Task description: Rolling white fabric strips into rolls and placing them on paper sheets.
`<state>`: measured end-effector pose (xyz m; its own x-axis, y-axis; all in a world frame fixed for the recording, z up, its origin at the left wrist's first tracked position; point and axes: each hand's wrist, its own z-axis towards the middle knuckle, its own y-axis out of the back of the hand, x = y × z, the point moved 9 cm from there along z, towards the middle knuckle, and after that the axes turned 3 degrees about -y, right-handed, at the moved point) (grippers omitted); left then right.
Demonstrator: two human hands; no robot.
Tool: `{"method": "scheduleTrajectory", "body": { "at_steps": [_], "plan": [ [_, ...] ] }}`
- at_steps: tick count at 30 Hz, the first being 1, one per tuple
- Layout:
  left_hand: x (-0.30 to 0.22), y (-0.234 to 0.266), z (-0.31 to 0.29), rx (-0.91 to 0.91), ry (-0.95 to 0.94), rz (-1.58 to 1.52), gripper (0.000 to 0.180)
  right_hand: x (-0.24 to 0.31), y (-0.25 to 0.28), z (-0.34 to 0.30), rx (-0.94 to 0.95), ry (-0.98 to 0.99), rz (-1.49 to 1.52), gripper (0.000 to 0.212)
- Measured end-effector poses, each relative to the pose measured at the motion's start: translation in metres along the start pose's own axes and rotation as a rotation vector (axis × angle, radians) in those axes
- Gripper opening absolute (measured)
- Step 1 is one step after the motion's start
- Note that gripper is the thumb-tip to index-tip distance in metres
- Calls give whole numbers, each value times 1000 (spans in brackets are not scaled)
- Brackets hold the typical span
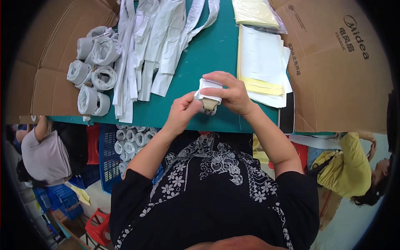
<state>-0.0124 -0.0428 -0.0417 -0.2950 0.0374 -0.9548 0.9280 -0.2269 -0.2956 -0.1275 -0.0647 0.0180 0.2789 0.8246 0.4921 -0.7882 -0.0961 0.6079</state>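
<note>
White-wrapped piece (209, 99) is sitting between both hands, over the counter (204, 54) near its front edge; can't tell if its base is touching down. Tan inner part is showing at the near side, below the white layer.

Main risk: the white layer could be slipping or wrapping skewed if the right hand (234, 93) is easing off before the left hand (182, 112) is backing it up. Squeezing too hard could be creasing the layer or denting the tan part. A fumble could be dropping it off the front edge, since it's being worked close to it. Loose white strips (143, 54) are lying farther left, so a wide left sweep could be dragging them.

Pose: right forearm is coming in from lower right, fingers are bending over the top and right side, clamping the piece. Left forearm is angling up from lower left, fingers are curling at the left side, thumb is blurring; can't tell whether it's pinching or only steadying
</note>
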Motion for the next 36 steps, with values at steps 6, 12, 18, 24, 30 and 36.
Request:
{"method": "scheduleTrajectory", "body": {
  "at_steps": [6, 12, 18, 24, 30, 36],
  "plan": [
    [-2, -35, 9, 13, -54, 258, 23, -9, 55, -31, -236, -275, -285, 43],
    [-9, -76, 10, 42, -481, 764, 30, -28, 26, -102, -324, -981, 623, 33],
    [17, -125, 23, 113, -618, 941, 45, -46, 33, -152, -583, -1078, 719, 30],
    [-5, -166, 89, 186, -875, 1020, 26, -63, 118, -193, -1248, -874, 854, 34],
    [95, -192, 169, 561, -308, 1404, 21, -79, 181, -201, -1309, -714, 872, 40],
    [97, -200, 177, 608, -219, 1419, 25, -99, 163, -191, -1365, -633, 1001, 42]
  ]
}}
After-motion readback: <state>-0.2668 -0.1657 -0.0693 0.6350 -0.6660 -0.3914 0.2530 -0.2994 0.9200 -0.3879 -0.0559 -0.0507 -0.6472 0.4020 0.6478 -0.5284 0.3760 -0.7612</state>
